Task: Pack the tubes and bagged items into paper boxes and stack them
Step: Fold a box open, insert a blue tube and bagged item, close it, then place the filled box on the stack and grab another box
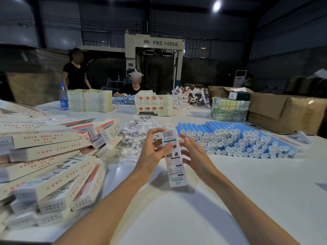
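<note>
So, where is there room on the table (177,218)?
— Bare white top lies up front, between the forearms and off to the near right. The box heap (49,156) crowds the left edge; blue tubes (238,138) are stacked at right, bagged items (139,126) piled between them, farther back.
— And the hands?
— One box (174,161) is held tilted over the middle (barcode end up). The left hand (152,154) grasps its upper half, thumb on the front, fingers curled at the top end. The right hand (196,154) is spread, fingers nearly straight, just beside the box's right edge; contact is unclear.
</note>
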The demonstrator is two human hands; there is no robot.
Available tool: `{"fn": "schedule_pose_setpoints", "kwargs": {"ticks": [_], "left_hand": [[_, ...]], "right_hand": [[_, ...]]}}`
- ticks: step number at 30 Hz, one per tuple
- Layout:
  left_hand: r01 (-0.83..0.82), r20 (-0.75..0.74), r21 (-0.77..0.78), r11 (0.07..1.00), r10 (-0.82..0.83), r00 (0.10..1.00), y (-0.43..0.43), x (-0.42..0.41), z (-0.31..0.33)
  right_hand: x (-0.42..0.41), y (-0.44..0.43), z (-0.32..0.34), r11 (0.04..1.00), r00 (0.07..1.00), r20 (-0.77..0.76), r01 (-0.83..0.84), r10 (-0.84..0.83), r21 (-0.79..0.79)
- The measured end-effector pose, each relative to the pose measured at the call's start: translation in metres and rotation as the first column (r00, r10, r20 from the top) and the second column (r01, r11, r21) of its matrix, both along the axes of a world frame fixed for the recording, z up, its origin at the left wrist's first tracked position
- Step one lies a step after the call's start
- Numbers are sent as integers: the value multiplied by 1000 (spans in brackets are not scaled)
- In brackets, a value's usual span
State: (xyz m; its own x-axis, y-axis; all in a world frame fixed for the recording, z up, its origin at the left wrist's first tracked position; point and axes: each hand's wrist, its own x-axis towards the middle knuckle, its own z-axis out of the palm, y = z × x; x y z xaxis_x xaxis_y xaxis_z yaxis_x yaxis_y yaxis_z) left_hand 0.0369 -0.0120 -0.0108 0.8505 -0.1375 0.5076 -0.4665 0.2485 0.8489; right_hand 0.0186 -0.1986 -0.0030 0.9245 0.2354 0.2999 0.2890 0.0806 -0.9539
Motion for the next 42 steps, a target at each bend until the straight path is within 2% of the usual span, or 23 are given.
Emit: {"fn": "schedule_pose_setpoints", "kwargs": {"ticks": [3, 6, 8, 10, 13, 16, 18, 22, 24, 31, 33, 38, 42], "left_hand": [[26, -82, -107, 994, -35, 996, 1, 2, -1], [33, -74, -114, 993, -42, 996, -1, 1, -2], [-36, 6, 18, 999, 36, 999, -3, 4, -5], [-139, 99, 193, 971, 122, 988, -6, 8, -9], [-344, 343, 451, 824, 196, 919, -10, 12, -23], [-437, 519, 577, 690, 103, 848, -14, 6, -32], [-453, 573, 594, 664, 46, 818, -17, 2, -35], [-434, 580, 600, 672, 8, 814, -21, -1, -34], [-433, 573, 600, 673, 17, 819, -22, -1, -34], [-429, 573, 621, 656, -6, 820, -20, 2, -37], [-440, 579, 614, 656, 5, 815, -19, 3, -38], [-459, 600, 602, 653, 9, 800, -17, 3, -38], [-440, 580, 626, 644, -8, 814, -16, -3, -35]], "right_hand": [[-5, 4, -8, 986, 978, -139, -160, 154, -35], [-12, 8, -6, 990, 975, -181, -136, 130, -24], [-22, 5, -3, 995, 991, -125, -49, 38, -82], [-32, -10, -3, 974, 996, -15, 87, -92, -211], [-48, -55, -4, 870, 950, 122, 313, -289, -381], [-62, -122, -6, 661, 830, 247, 551, -500, -510], [-72, -173, -12, 449, 717, 322, 658, -618, -605], [-99, -265, -30, -32, 493, 465, 660, -735, -751], [-116, -300, -41, -210, 433, 554, 620, -711, -756], [-136, -337, -44, -556, 368, 697, 424, -615, -715], [-139, -337, -43, -581, 347, 695, 383, -630, -718], [-144, -342, -44, -474, 368, 631, 433, -683, -766], [-149, -344, -45, -471, 360, 634, 446, -685, -761]]}}
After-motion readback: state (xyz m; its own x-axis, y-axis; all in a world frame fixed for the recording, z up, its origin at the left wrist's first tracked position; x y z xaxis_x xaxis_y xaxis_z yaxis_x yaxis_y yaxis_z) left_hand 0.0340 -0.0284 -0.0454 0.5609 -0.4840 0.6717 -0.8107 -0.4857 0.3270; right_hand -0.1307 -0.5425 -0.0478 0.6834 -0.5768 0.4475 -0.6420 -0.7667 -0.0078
